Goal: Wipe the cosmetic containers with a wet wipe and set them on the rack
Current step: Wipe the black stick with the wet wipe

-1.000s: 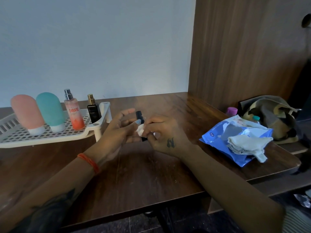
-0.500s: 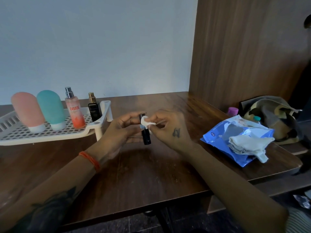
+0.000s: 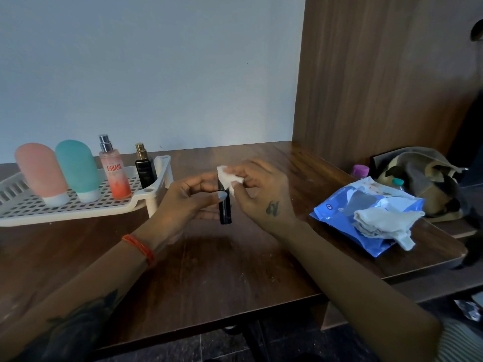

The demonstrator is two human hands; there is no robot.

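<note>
Dark wood table [image 3: 209, 278], pale wall [image 3: 156, 74], wood panel [image 3: 379, 74].

Left hand [image 3: 185, 197]: forearm entering from lower left, orange thread band at the wrist, dark tattoo on the forearm; fingers [image 3: 206, 180] and thumb pinched on a slim black tube [image 3: 225, 209], holding it upright. Right hand [image 3: 261, 189]: forearm entering from lower right, small tattoo on the hand's back; fingertips press a folded white wipe [image 3: 226, 178] against the tube's upper end.
</note>
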